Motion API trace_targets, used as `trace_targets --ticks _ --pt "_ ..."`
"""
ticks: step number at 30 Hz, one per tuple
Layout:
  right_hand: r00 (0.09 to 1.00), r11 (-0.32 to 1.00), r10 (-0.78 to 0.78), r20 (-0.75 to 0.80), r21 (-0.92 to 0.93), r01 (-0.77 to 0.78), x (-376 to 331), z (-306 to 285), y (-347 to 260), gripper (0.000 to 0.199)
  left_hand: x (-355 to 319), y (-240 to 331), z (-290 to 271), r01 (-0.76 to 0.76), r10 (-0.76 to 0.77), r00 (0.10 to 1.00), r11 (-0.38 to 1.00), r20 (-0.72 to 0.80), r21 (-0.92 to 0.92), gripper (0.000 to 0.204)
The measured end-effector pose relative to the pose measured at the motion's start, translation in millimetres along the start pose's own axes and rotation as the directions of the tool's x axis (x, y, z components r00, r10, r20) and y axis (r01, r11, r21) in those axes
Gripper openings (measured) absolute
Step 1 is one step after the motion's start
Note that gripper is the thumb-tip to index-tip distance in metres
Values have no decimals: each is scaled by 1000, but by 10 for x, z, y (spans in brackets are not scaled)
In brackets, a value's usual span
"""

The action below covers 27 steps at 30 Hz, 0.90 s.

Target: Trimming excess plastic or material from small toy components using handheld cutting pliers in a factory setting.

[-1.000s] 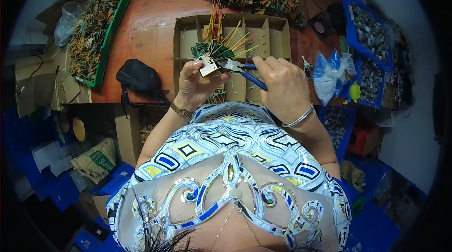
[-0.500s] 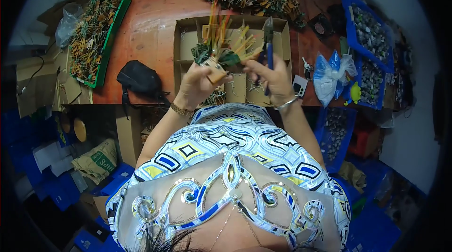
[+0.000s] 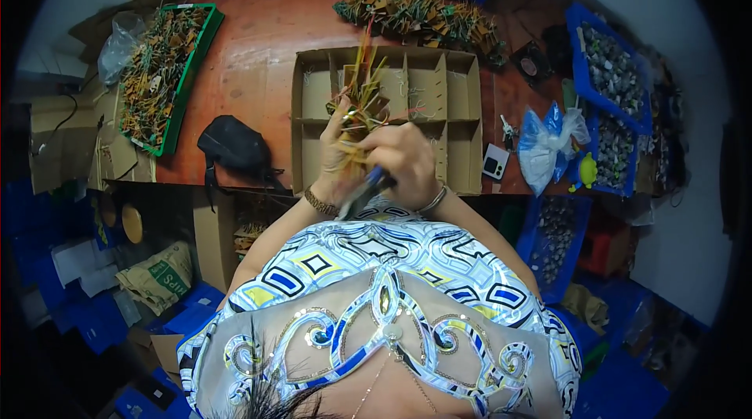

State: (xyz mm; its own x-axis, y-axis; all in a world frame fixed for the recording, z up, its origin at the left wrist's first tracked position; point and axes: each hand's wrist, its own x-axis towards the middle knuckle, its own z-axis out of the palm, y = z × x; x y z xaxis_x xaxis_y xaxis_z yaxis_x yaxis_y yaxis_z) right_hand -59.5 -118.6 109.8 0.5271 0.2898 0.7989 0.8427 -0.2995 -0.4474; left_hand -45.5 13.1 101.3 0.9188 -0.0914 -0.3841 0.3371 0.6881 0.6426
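Wired circuit boards [image 3: 366,102] above partitioned cardboard box [image 3: 464,94].
Left hand [image 3: 337,159] grasps boards; right hand [image 3: 404,157] grips blue-handled pliers [image 3: 366,192], tips blurred.

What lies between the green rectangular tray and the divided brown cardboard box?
Head view: a soft black bag, lying on the reddish-brown tabletop near the person's edge.

A wide fisheye camera, the left one of a side-by-side pair worn on the person's head, looks steeply down and forward. Close below the lens, the white, blue and yellow patterned garment [image 3: 380,244] fills the lower middle; the bare left hand [image 3: 335,159] and bare right hand [image 3: 406,156] sit near mid-frame, farther off. Beyond them spreads the reddish-brown wooden table [image 3: 258,43], and edges bend toward the view's round, dark rim.
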Motion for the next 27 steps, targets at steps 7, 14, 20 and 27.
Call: trace_targets --ticks 7,14,20,27 --pt "855 853 494 -157 278 -442 1 -105 -75 24 289 26 -158 311 -132 928 787 348 -532 49" --pt "842 841 532 88 62 -538 234 -32 -22 26 271 -78 -316 78 -55 986 987 156 -144 41" --pt "574 459 814 84 513 -725 -155 66 81 22 358 -87 -364 225 -210 973 949 91 -218 30" --pt "425 449 892 -155 414 -792 -581 -20 513 21 1104 15 -702 423 -440 897 841 28 -339 26"
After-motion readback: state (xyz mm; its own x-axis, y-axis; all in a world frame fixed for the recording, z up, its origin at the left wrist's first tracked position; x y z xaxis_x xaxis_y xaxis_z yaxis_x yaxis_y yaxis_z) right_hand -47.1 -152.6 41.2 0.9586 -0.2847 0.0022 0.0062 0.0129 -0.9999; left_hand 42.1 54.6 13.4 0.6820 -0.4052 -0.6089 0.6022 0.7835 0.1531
